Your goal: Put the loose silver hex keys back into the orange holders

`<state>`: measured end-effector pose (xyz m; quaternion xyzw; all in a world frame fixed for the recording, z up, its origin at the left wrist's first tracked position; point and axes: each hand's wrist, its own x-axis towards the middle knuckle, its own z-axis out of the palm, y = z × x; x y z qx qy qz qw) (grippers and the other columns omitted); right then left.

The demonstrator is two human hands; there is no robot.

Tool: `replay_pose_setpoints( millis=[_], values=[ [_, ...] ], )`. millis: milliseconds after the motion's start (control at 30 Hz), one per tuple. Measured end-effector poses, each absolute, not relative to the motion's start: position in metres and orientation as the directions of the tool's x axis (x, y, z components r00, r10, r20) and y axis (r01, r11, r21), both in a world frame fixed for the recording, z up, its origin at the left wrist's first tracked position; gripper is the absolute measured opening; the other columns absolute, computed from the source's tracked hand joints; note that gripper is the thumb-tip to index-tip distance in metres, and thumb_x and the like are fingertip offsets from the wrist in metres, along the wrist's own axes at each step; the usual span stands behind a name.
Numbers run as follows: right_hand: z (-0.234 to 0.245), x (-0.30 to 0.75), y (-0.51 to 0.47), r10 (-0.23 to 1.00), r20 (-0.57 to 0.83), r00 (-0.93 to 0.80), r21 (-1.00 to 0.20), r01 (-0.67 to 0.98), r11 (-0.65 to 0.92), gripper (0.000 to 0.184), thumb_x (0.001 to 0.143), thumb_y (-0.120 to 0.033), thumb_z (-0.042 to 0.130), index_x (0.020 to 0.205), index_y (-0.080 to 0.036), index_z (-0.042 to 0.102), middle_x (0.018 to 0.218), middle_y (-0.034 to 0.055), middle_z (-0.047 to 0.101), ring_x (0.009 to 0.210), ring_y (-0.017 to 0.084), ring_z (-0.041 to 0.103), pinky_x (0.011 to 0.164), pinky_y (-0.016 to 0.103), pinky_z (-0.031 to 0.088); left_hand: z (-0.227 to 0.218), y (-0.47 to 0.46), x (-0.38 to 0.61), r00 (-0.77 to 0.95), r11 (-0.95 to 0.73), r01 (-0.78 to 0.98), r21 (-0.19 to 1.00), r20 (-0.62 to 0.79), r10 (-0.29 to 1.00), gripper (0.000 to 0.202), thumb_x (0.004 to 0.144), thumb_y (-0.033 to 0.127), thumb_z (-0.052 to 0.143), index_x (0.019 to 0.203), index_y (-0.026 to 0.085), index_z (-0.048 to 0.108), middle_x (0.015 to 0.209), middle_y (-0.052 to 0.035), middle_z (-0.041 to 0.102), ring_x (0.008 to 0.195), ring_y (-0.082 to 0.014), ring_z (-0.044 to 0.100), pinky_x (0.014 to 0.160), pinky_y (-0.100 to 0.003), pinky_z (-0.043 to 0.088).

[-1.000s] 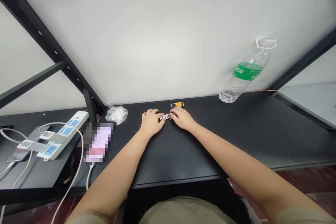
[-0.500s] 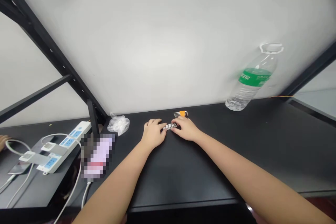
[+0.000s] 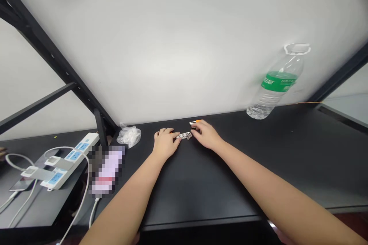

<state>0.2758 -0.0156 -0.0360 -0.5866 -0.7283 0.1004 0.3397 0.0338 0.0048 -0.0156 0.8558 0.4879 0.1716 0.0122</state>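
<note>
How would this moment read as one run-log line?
Left hand: pinches end of nearer hex keys | Right hand: at farther hex keys, grip unclear | Surface: black tabletop | Bottle: near wall

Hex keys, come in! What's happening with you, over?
Left hand holds near keys. Right hand by orange holder, partly hiding it. Bottle off right, away from hands.

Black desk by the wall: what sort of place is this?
Probably a workroom or office, judging by the plain black desk, the power strip with chargers plugged in, and the L-shaped hex keys.
</note>
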Motion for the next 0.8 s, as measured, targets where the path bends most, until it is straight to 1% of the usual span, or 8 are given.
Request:
replay_pose_setpoints(
  millis=[100,133,200,267,367,567,667,800],
  values=[
    [-0.040,0.296,-0.006,0.886,0.460,0.053,-0.461,0.867,0.187,0.037,0.096,-0.027,0.053,0.131,-0.021,0.064,0.135,0.0152,0.060,0.124,0.032,0.054,0.102,0.046,0.044,-0.016,0.009,0.032,0.438,-0.495,0.850,0.181,0.280,0.854,0.030,0.096,0.050,0.057,0.119,0.041,0.074,0.136,-0.0036,0.064,0.126,-0.0309,0.050,0.106,-0.055,0.038],
    [-0.043,0.303,-0.003,0.892,0.448,0.066,-0.446,0.881,0.159,0.043,0.095,-0.026,0.055,0.137,-0.021,0.060,0.144,0.0160,0.055,0.130,0.034,0.049,0.105,0.049,0.042,-0.016,0.010,0.031,0.428,-0.485,0.855,0.183,0.279,0.860,0.030,0.096,0.050,0.056,0.119,0.041,0.074,0.135,-0.0038,0.064,0.125,-0.0309,0.050,0.106,-0.055,0.038],
    [-0.049,0.313,0.003,0.922,0.384,0.039,-0.438,0.887,0.146,0.051,0.093,-0.025,0.059,0.143,-0.023,0.056,0.150,0.0145,0.052,0.135,0.034,0.046,0.108,0.051,0.040,-0.016,0.011,0.030,0.413,-0.471,0.861,0.190,0.278,0.867,0.030,0.096,0.050,0.056,0.118,0.040,0.075,0.135,-0.0042,0.064,0.124,-0.0308,0.050,0.105,-0.054,0.038],
    [-0.054,0.317,0.007,0.944,0.329,-0.019,-0.443,0.880,0.171,0.051,0.091,-0.026,0.062,0.142,-0.025,0.056,0.145,0.0117,0.058,0.134,0.032,0.048,0.109,0.051,0.038,-0.015,0.012,0.029,0.407,-0.466,0.863,0.195,0.280,0.870,0.030,0.096,0.051,0.057,0.118,0.040,0.075,0.134,-0.0044,0.064,0.124,-0.0309,0.050,0.104,-0.054,0.039],
    [-0.056,0.316,0.009,0.953,0.300,-0.040,-0.483,0.855,0.188,0.044,0.088,-0.031,0.068,0.132,-0.027,0.062,0.130,0.0084,0.067,0.127,0.030,0.054,0.107,0.047,0.040,-0.014,0.011,0.030,0.394,-0.452,0.870,0.198,0.273,0.878,0.031,0.096,0.052,0.057,0.118,0.039,0.075,0.135,-0.0040,0.064,0.125,-0.0310,0.049,0.105,-0.053,0.038],
    [-0.050,0.306,0.004,0.975,0.213,0.060,-0.610,0.788,0.085,0.045,0.078,-0.041,0.077,0.119,-0.027,0.064,0.106,0.0065,0.067,0.099,0.025,0.063,0.092,0.039,0.048,-0.014,0.012,0.033,0.350,-0.415,0.885,0.213,0.286,0.892,0.041,0.099,0.055,0.049,0.126,0.032,0.070,0.134,-0.0067,0.064,0.125,-0.0306,0.049,0.108,-0.050,0.036],
    [-0.047,0.303,0.000,0.973,0.232,-0.015,-0.690,0.703,0.175,0.039,0.082,-0.036,0.072,0.118,-0.026,0.062,0.106,0.0044,0.068,0.094,0.022,0.064,0.088,0.036,0.050,-0.015,0.014,0.033,0.338,-0.406,0.888,0.216,0.294,0.894,0.041,0.100,0.055,0.048,0.124,0.031,0.070,0.132,-0.0068,0.065,0.123,-0.0307,0.051,0.106,-0.049,0.037],
    [-0.044,0.301,-0.002,0.943,0.325,-0.070,-0.764,0.569,0.305,0.034,0.085,-0.028,0.064,0.119,-0.025,0.064,0.117,0.0043,0.070,0.097,0.020,0.066,0.090,0.035,0.051,-0.015,0.015,0.032,0.342,-0.415,0.884,0.215,0.307,0.888,0.040,0.099,0.055,0.049,0.122,0.030,0.070,0.129,-0.0068,0.066,0.121,-0.0303,0.052,0.105,-0.049,0.038]
  ],
)
